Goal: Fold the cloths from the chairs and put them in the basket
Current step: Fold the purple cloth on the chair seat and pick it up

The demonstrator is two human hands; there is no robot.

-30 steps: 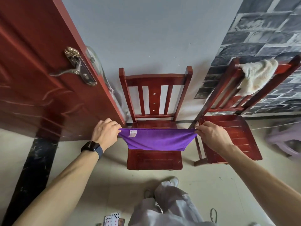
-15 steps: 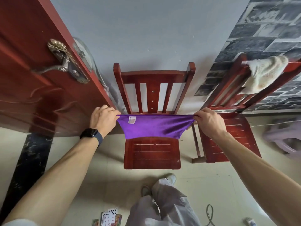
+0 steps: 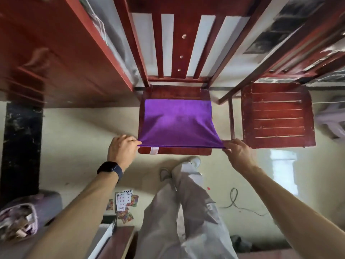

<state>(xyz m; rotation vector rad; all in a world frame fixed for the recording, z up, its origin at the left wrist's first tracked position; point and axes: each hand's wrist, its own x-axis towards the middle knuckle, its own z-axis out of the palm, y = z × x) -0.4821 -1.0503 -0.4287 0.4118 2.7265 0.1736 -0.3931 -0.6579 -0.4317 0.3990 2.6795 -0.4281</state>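
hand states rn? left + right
Left hand: closed, pinching the near left corner of the purple cloth.
Right hand: closed, pinching the cloth's near right corner.

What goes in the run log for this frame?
purple cloth spread on chair seat | left hand grips near-left corner | right hand grips near-right corner

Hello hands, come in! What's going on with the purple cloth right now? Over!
Left hand and right hand pinch the cloth's near corners. Cloth spread on chair seat. Nothing blocking.
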